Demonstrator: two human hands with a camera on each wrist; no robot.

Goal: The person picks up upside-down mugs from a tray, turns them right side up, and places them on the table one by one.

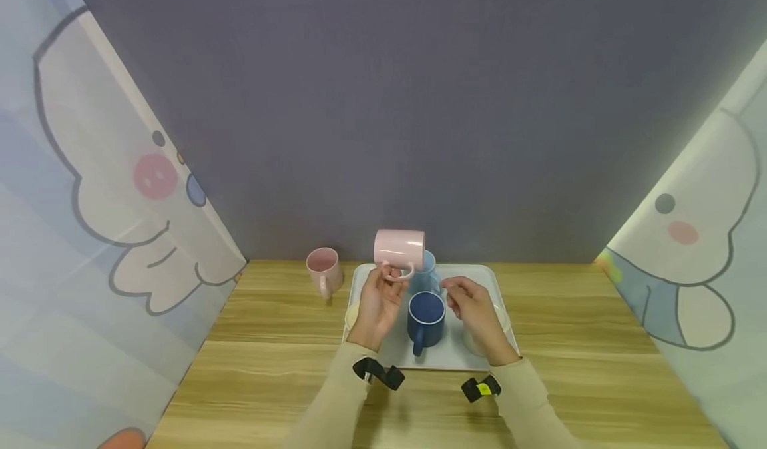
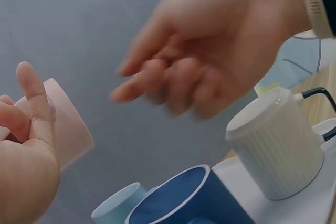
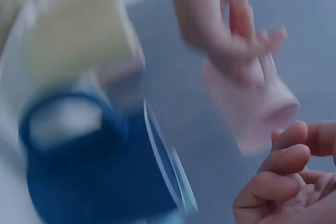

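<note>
My left hand [image 1: 379, 302] holds a pink mug [image 1: 400, 248] by its handle, lying on its side in the air above the back of a white tray [image 1: 446, 357]. My right hand [image 1: 476, 312] hovers over the tray's right side, fingers loosely curled around nothing. Between the hands a dark blue mug [image 1: 427, 326] stands on the tray, its handle toward me. Behind it a light blue mug [image 1: 424, 281] is partly hidden. A white ribbed mug [image 2: 278, 145] with a dark handle stands on the tray beneath my right arm.
A second pink mug [image 1: 326, 276] stands on the wooden table [image 1: 287, 342], left of the tray. A pale yellow mug [image 3: 79, 35], blurred in the right wrist view, is mostly covered by my left arm in the head view. A grey wall [image 1: 389, 116] rises behind the table.
</note>
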